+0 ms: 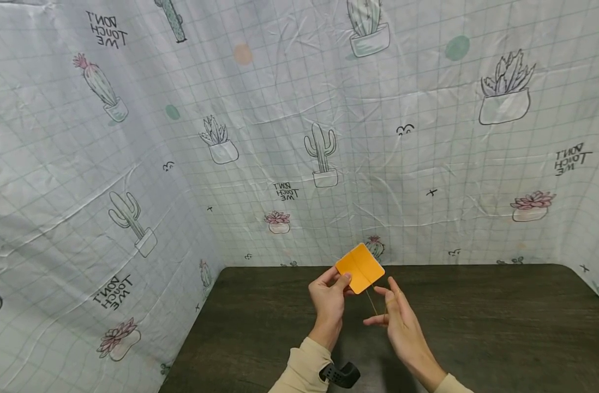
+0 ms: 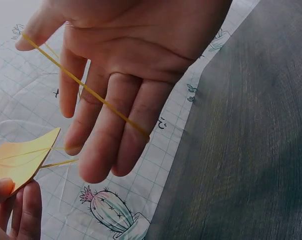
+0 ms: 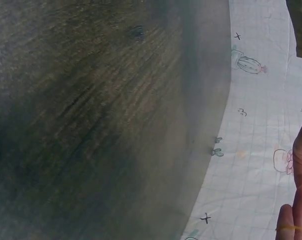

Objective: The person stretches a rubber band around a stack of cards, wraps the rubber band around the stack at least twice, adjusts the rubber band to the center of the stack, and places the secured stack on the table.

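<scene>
My left hand [image 1: 328, 303] pinches a square orange card [image 1: 360, 267] with rounded corners, thumb on its face and fingers behind. A thin yellow rubber band [image 2: 88, 90] crosses the card's face and runs off its edge to my right hand [image 1: 406, 332]. In the left wrist view the right palm faces the camera, its fingers extended and spread, with the band stretched from the thumb to the outer finger. Two strands bridge the gap between card and fingers there. At the right wrist view's edge, a few fingertips [image 3: 286, 222] show with the band across them.
Both hands are above a dark wood-grain table [image 1: 501, 327]. A white cloth [image 1: 260, 136] printed with cacti hangs behind it and along the sides. A black wristband [image 1: 341, 375] sits by the left sleeve [image 1: 304, 365].
</scene>
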### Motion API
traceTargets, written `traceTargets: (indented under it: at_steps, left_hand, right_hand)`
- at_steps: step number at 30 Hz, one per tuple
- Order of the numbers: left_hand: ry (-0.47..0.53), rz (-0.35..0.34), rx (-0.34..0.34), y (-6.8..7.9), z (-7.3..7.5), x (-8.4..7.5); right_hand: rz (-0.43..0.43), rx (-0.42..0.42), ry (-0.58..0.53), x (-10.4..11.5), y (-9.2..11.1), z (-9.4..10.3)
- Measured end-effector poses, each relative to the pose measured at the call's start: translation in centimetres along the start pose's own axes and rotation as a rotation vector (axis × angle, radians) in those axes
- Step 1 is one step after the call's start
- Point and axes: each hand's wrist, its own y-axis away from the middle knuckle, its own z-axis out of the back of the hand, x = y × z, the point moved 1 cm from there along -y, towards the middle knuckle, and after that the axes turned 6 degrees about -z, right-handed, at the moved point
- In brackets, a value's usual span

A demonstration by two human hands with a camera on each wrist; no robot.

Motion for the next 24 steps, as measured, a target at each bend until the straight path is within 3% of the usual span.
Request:
traceTargets:
  at_steps: [13, 24]
  left_hand:
    - [0.014, -0.004, 0.078, 0.1, 0.4, 0.3]
    - [0.02, -0.013, 0.215, 0.1, 1.0, 0.3]
  right_hand:
    - [-0.163, 0.02, -0.192, -1.1, -0.9, 1.2]
    - [-0.268, -0.028, -0.296, -1.4, -1.3, 2.1]
